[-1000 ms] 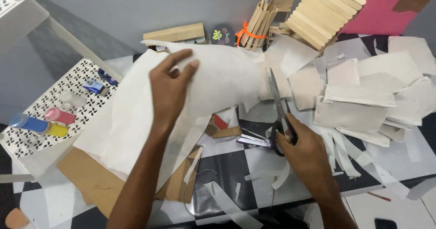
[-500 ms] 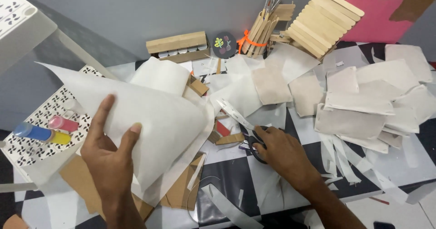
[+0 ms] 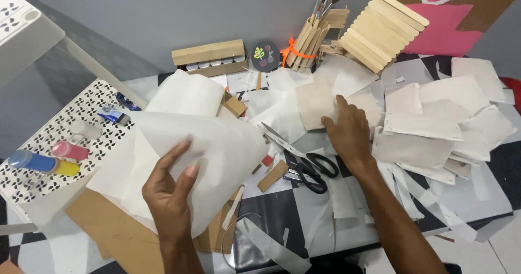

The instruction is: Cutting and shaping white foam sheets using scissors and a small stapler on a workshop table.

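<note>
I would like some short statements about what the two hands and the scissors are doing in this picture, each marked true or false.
1. The left hand holds a large white sheet of paper. True.
2. The right hand grips the scissors. False: the scissors lie on the table beside it, and the hand rests on a beige square of paper.
3. The scissors have black handles. True.
4. The paint tubes lie to the right of the right hand. False: they lie at the far left, on a white patterned tray.
5. Brushes stand in a holder of wooden sticks near the wall. True.
</note>
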